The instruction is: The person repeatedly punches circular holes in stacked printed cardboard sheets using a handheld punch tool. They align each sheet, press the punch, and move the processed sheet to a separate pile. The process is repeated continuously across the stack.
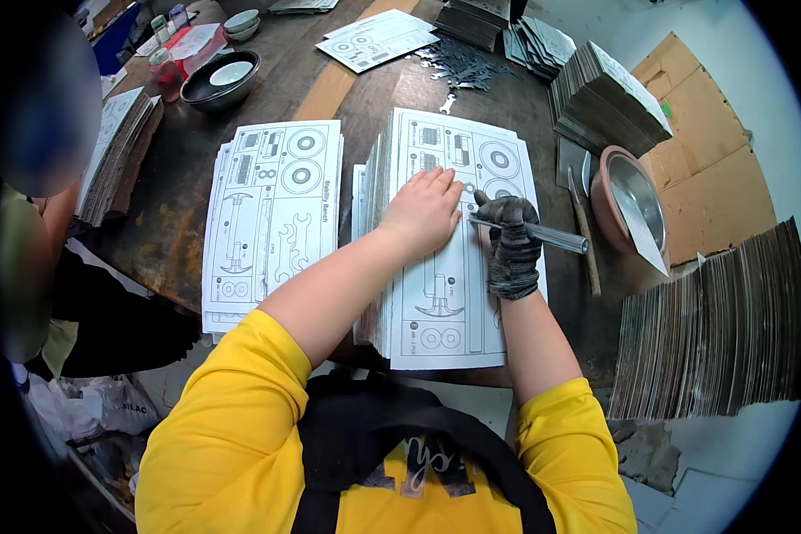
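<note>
As the left hand (423, 214) spreads over the sheet stack (432, 325) at the near edge of the surface (173, 231), the right hand (512, 245) grips a rod (556, 238); the stack looks stiff, heavy: grip its sides.

Well beyond the left hand (423, 209) and off to its left, a dark bowl (206, 100) holds a white dish (231, 73). Small stacked bowls (241, 27) sit behind it, farther from that hand, and a clear jar (165, 73) is just beside it on the left. Another person (49, 133) is well to the left of the left hand, with plastic bags (116, 405) lower down. Right of the right hand (512, 231) lie a stick (591, 267), then a pinkish basin (603, 198), then brown cardboard (699, 169) farther out.
</note>
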The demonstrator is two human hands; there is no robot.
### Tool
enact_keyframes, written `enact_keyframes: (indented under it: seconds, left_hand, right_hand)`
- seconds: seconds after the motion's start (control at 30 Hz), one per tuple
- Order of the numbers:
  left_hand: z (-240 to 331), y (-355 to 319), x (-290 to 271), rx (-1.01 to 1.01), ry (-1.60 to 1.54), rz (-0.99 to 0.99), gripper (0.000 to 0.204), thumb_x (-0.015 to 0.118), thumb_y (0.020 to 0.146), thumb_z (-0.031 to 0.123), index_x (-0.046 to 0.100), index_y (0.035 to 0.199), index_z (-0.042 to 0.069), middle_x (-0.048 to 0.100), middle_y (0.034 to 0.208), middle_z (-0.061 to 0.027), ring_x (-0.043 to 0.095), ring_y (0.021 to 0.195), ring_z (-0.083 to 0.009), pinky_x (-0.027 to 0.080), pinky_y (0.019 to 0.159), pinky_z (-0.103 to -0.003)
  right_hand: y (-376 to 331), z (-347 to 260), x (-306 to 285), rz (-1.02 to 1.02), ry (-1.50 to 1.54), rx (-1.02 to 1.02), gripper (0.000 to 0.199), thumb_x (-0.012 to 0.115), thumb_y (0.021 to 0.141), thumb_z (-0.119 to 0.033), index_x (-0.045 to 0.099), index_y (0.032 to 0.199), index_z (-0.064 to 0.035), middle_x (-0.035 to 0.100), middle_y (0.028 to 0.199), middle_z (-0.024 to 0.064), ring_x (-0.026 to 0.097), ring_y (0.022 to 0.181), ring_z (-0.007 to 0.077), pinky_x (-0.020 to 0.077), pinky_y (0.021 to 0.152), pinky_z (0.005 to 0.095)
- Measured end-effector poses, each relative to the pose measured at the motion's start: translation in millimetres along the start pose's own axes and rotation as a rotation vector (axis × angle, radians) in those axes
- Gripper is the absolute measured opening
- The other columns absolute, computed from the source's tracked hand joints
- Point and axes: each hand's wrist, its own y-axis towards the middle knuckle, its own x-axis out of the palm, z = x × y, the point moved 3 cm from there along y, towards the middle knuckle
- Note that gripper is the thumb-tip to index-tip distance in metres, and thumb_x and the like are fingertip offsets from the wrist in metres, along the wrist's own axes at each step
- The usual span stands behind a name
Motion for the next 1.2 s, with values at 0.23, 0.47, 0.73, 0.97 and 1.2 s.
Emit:
enact_keyframes:
  seconds: [0.23,0.47,0.73,0.97,1.2]
  left_hand:
    - [4,0,-3,-0.001,0.052,-0.018,0.043,0.047,0.086,0.023,0.046,0.123,0.002,0.043,0.131,-0.0169,0.037,0.125,-0.0297,0.027,0.105,-0.039]
    - [5,1,4,-0.023,0.098,-0.062,0.042,0.043,0.088,0.025,0.046,0.124,0.005,0.041,0.134,-0.0138,0.036,0.126,-0.0264,0.026,0.106,-0.038]
    - [5,2,7,0.003,0.141,-0.055,0.042,0.045,0.087,0.024,0.046,0.125,0.005,0.042,0.133,-0.0143,0.038,0.125,-0.0277,0.029,0.104,-0.037]
    - [41,-31,-37,0.089,-0.165,0.029,0.044,0.061,0.080,0.022,0.051,0.118,0.005,0.060,0.101,-0.0108,0.056,0.096,-0.0274,0.042,0.088,-0.037]
    - [141,-115,-41,0.538,0.068,-0.071,0.041,0.057,0.075,0.010,0.051,0.115,0.005,0.054,0.078,-0.0077,0.056,0.082,-0.0243,0.039,0.091,-0.039]
  right_hand:
    - [-3,5,-4,-0.001,-0.239,-0.007,0.022,0.059,0.087,-0.026,0.055,0.076,-0.0074,0.057,0.072,0.0014,0.053,0.068,0.0120,0.0436,0.085,0.0346]
    - [-126,-43,18,-0.055,0.199,0.468,0.047,0.059,0.086,-0.024,0.042,0.119,0.0045,0.052,0.074,0.0048,0.049,0.059,0.0113,0.0450,0.060,0.0199]
    - [-180,-88,37,-0.295,-0.457,-0.154,0.020,0.055,0.085,-0.014,0.046,0.068,-0.0103,0.049,0.066,0.0033,0.053,0.063,0.0180,0.0414,0.092,0.0488]
    - [-175,-114,10,0.201,0.096,-0.096,0.041,0.050,0.089,-0.035,0.038,0.059,-0.0110,0.034,0.056,-0.0002,0.041,0.055,0.0156,0.0379,0.097,0.0460]
    - [-200,-144,-35,0.265,0.230,-0.177,0.034,0.055,0.081,-0.014,0.034,0.055,-0.0080,0.027,0.052,0.0008,0.030,0.049,0.0142,0.0391,0.094,0.0453]
